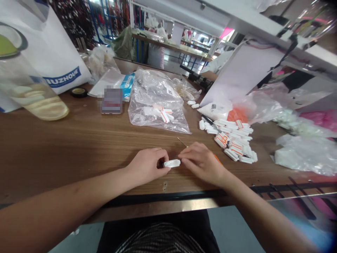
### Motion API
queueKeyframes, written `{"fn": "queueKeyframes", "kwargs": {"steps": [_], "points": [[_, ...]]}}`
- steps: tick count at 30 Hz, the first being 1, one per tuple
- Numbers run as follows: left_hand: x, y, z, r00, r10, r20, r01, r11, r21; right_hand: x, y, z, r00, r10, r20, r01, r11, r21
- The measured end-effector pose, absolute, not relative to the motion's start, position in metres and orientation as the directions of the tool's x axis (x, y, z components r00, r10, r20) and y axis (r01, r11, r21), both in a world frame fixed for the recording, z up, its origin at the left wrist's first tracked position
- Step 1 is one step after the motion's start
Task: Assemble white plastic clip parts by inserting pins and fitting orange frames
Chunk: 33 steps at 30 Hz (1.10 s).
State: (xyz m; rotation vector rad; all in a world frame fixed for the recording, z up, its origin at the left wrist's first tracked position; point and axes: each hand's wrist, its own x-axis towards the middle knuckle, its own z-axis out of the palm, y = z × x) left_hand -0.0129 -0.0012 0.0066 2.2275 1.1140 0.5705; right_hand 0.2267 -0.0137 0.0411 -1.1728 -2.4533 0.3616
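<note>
My left hand (149,164) and my right hand (201,162) meet over the front of the wooden table (79,147). Between them lies a small white plastic piece (171,163), pinched at its left end by my left fingers and touched at its right end by my right fingers. A thin needle-like tool (182,142) sticks out above my right hand, and an orange bit (218,160) shows at that hand's far side. Just right of my right hand is a heap of white and orange-edged pieces (231,138).
A clear plastic bag with more pieces (155,102) lies behind my hands. A phone (112,102), a tape roll (79,92), a clear drink bottle (28,91) and a white shopping bag (52,49) stand at the left. Plastic bags (302,147) pile up at the right.
</note>
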Motion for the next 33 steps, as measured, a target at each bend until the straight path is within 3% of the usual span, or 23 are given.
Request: {"fn": "queueKeyframes", "kwargs": {"steps": [2, 4, 7, 10, 18, 24, 28, 33], "points": [[-0.013, -0.001, 0.007, 0.564, 0.819, 0.107, 0.585, -0.488, 0.648, 0.257, 0.003, 0.041, -0.394, 0.879, 0.267, 0.74, 0.476, -0.474], [-0.013, 0.0, 0.007, 0.567, 0.818, 0.099, 0.591, -0.487, 0.642, 0.288, 0.019, 0.04, -0.265, 0.956, 0.126, 0.852, 0.293, -0.434], [-0.013, -0.001, 0.007, 0.565, 0.82, 0.084, 0.6, -0.479, 0.641, 0.322, 0.035, 0.039, -0.218, 0.972, -0.082, 0.916, 0.175, -0.362], [-0.013, -0.001, 0.007, 0.565, 0.821, 0.083, 0.603, -0.48, 0.637, 0.333, 0.041, 0.037, -0.243, 0.956, -0.165, 0.914, 0.168, -0.37], [-0.014, 0.001, 0.006, 0.571, 0.816, 0.097, 0.593, -0.49, 0.639, 0.331, 0.044, 0.036, -0.152, 0.973, -0.174, 0.942, 0.089, -0.323], [-0.013, 0.0, 0.006, 0.568, 0.817, 0.102, 0.587, -0.489, 0.645, 0.334, 0.044, 0.041, -0.164, 0.969, -0.185, 0.921, 0.083, -0.382], [-0.013, -0.001, 0.006, 0.565, 0.818, 0.11, 0.587, -0.492, 0.642, 0.334, 0.041, 0.037, -0.237, 0.962, -0.132, 0.892, 0.162, -0.423], [-0.012, -0.001, 0.007, 0.561, 0.823, 0.085, 0.599, -0.475, 0.645, 0.33, 0.037, 0.036, -0.269, 0.959, -0.093, 0.935, 0.236, -0.266]]}}
